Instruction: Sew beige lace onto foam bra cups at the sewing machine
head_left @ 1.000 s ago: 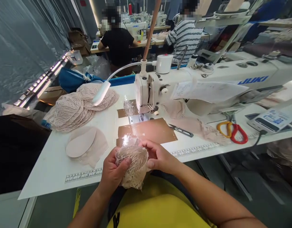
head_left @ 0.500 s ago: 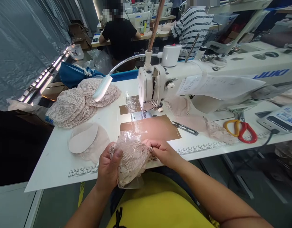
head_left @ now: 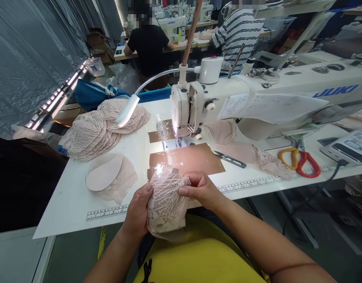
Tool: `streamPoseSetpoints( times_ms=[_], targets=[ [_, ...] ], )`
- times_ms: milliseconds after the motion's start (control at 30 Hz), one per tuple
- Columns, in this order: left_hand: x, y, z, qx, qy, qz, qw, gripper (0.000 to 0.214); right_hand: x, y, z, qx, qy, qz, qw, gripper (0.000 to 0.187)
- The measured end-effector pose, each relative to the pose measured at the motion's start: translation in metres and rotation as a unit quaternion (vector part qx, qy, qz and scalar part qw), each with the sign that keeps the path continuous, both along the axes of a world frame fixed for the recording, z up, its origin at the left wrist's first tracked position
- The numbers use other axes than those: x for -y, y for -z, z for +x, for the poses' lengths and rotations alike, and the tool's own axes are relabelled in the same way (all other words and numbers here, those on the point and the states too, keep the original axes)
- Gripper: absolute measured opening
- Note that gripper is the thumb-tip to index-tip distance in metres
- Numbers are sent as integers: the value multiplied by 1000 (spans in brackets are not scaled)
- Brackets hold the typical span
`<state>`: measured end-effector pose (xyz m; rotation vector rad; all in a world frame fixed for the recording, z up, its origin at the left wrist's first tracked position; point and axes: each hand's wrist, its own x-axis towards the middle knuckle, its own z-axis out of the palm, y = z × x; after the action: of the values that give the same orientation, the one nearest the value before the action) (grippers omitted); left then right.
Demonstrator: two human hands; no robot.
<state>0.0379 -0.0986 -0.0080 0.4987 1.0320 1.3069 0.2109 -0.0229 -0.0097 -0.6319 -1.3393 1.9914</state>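
A beige lace piece, sheer at its lower end, is stretched between my hands at the table's front edge. My left hand grips its left side, thumb on top. At the upper right edge, my right hand pinches the lace between thumb and fingers. Just beyond is the brown plate cover in front of the sewing machine, whose needle area has no fabric under it. Left of my hands lies a smooth oval pad on a sheer beige fabric piece.
Stacked lace cups sit at the back left under a lamp. Thread snips, beige fabric and scissors with red and yellow handles lie to the right. A printed ruler runs along the front edge. Two people sit beyond the machine.
The lace piece has turned and flattened, its patterned side now spread toward me. My left hand has shifted slightly right, and the right thumb now lies over the lace edge.
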Motion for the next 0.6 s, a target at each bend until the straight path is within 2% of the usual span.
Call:
streamPoseSetpoints(
  times_ms=[100,233,300,467,600],
  targets=[
    [-3,3,-2,34,-20,-39,998,38,-2,-5,4,53,49,71,995,28],
    [-3,2,0,24,-18,-38,999,40,-2,-12,5,65,30,144,987,25],
    [-2,3,0,-7,-14,-29,999,38,-2,-14,6,82,43,137,986,28],
    [-2,8,-10,-71,-55,3,996,28,-2,-15,11,101,141,88,981,34],
    [-8,-5,-29,-179,-37,111,977,31,1,-19,12,126,125,122,976,27]
  ],
)
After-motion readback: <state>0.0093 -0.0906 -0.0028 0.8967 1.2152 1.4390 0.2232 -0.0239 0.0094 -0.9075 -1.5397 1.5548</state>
